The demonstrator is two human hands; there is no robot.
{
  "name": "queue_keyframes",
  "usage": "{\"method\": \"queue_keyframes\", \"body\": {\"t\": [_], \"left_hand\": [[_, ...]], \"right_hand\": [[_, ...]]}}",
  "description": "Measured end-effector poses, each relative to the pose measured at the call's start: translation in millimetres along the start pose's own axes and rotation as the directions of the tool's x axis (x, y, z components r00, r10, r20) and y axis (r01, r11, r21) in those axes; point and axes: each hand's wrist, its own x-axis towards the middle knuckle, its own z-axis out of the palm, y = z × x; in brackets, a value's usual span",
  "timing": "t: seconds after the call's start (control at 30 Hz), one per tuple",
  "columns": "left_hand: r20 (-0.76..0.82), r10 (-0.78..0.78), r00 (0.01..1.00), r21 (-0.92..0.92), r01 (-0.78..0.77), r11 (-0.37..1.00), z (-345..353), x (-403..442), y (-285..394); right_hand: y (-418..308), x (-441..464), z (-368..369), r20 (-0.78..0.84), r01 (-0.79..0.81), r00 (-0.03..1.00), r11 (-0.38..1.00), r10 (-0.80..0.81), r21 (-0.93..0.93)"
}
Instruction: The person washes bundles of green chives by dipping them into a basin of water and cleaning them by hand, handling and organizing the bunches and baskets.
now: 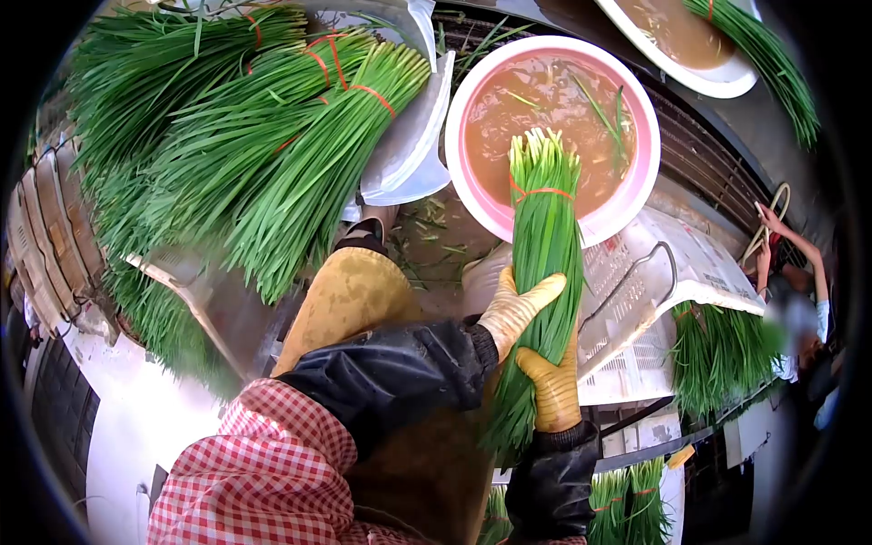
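A bundle of garlic chives (549, 227), tied with a red band near its pale cut ends, lies between my gloved hands. My left hand (520, 307), in a yellowish ribbed glove, grips the bundle around its middle. Lower down, my right hand (554, 389) in the same kind of glove is wrapped around its leafy part. The cut ends reach over the near side of a pink-lined basin (461, 173) of murky brown water. A few loose leaves float in that water. Whether the stem tips touch the water, I cannot tell.
Large banded chive bundles (300, 145) are heaped at the left on white sheeting. White plastic crates (708, 272) stand at the right, with more chives (722, 350) beside them. Another basin (727, 84) is at the top right. Another person's arm (799, 238) shows at the far right.
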Motion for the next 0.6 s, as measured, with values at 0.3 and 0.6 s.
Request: {"method": "queue_keyframes", "body": {"t": [0.3,0.6], "left_hand": [[0.332,-0.187,0.925,0.084,0.168,0.982,13.3,-13.7,-5.4],[-0.102,-0.293,0.951,0.036,0.298,0.954,-28.2,9.2,13.9]], "right_hand": [[-37.1,51.4,-14.8,0.042,-0.019,0.999,0.998,0.022,-0.061],[-120.6,29.0,14.2,-0.041,-0.039,0.999,0.219,-0.004,-0.975]]}}
